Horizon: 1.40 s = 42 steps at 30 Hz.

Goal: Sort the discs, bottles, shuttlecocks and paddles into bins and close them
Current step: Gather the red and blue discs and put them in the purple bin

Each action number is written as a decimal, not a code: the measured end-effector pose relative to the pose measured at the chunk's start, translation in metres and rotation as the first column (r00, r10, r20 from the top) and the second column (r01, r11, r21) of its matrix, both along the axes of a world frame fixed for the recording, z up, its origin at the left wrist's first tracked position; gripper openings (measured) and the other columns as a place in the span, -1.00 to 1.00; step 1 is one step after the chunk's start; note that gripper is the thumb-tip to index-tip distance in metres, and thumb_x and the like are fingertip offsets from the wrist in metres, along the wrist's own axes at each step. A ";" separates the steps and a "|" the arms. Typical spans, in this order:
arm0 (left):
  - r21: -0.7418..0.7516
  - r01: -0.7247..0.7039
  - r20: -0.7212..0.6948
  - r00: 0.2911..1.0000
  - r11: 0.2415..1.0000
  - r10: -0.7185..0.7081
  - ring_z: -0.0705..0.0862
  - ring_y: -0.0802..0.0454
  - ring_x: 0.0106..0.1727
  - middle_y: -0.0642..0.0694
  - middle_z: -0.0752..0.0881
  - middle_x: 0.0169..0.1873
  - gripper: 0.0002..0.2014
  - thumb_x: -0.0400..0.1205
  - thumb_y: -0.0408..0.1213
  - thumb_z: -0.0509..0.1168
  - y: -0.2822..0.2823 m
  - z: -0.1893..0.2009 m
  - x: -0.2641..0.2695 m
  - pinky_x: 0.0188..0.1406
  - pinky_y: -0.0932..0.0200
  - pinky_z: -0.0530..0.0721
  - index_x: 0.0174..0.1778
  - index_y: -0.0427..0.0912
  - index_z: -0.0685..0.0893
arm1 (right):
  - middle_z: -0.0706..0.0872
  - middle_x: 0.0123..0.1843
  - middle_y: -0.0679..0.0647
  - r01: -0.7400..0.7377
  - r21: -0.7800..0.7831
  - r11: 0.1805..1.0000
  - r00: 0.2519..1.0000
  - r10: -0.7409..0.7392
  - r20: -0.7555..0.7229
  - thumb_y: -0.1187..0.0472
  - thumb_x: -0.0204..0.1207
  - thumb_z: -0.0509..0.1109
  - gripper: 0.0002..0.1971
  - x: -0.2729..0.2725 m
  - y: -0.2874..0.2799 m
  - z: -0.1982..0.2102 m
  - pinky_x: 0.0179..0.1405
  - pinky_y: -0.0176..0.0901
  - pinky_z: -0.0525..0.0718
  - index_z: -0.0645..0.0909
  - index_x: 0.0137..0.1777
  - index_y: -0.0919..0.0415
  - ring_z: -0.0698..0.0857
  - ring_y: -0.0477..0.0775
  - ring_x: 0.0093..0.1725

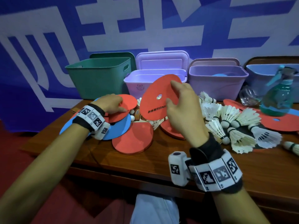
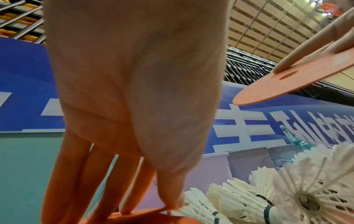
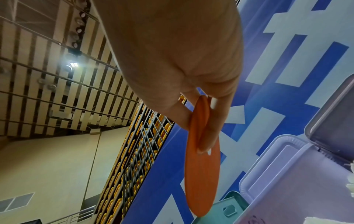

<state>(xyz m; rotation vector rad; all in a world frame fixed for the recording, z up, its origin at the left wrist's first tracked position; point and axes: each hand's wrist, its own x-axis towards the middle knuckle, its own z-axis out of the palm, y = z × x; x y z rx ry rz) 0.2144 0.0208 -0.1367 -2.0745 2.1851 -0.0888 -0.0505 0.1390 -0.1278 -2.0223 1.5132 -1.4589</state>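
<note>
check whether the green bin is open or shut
Open: the green bin shows its hollow inside from above, and its green lid stands upright behind it, not over the rim.

Near edge: bare wood strip of table [image 1: 129, 165], passable.
Middle: shuttlecocks [image 1: 226, 120] and discs [image 1: 120, 126] crowd it.
Back: open bins [image 1: 97, 78] wall it; spray bottle [image 1: 278, 94] stands right.

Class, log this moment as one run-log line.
right hand: holds raised red disc | left hand: pinches lower red disc | bins: open
</note>
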 end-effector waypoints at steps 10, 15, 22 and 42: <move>-0.224 0.168 0.292 0.951 0.960 -0.098 0.71 -0.32 0.10 -0.25 0.73 0.08 -0.77 0.66 -0.28 0.23 0.018 0.021 -0.029 -0.11 -0.04 0.54 0.20 -0.16 0.66 | 0.71 0.39 -0.05 -0.050 -0.062 0.997 0.984 0.060 0.168 0.36 0.56 0.43 -0.48 -0.015 -0.001 0.000 0.37 -0.44 0.50 0.56 0.54 0.13 0.65 -0.14 0.36; -0.551 0.215 0.218 0.970 0.807 -0.110 0.71 -0.46 -0.03 -0.39 0.74 -0.04 -0.77 0.63 -0.27 0.28 0.045 0.057 -0.059 -0.22 -0.08 0.42 0.18 -0.23 0.63 | 0.77 0.28 -0.16 -0.002 -0.171 0.985 0.957 0.052 0.287 0.41 0.57 0.37 -0.56 -0.030 0.000 0.003 0.37 -0.19 0.63 0.70 0.40 0.04 0.68 -0.29 0.29; -0.792 0.264 0.031 0.918 0.550 -0.396 0.66 -0.47 -0.18 -0.30 0.73 -0.18 -0.74 0.63 -0.28 0.16 0.059 0.089 -0.136 -0.32 -0.13 0.50 0.22 -0.18 0.59 | 0.53 0.57 -0.12 0.188 -0.210 0.960 0.886 -0.073 0.458 0.29 0.66 0.33 -0.44 -0.070 -0.008 0.016 0.48 -0.05 0.58 0.40 0.65 0.01 0.52 -0.19 0.52; -0.774 0.073 -0.542 0.436 0.629 -0.718 0.73 -0.26 0.09 -0.26 0.80 0.03 -0.70 0.68 -0.32 0.11 -0.107 0.068 -0.348 0.10 -0.05 0.62 0.09 -0.26 0.74 | 0.48 0.49 0.34 0.496 -0.085 0.864 0.864 -0.483 0.140 0.33 0.35 0.28 -0.31 -0.212 -0.121 0.047 0.36 0.24 0.55 0.31 0.54 0.42 0.54 0.31 0.42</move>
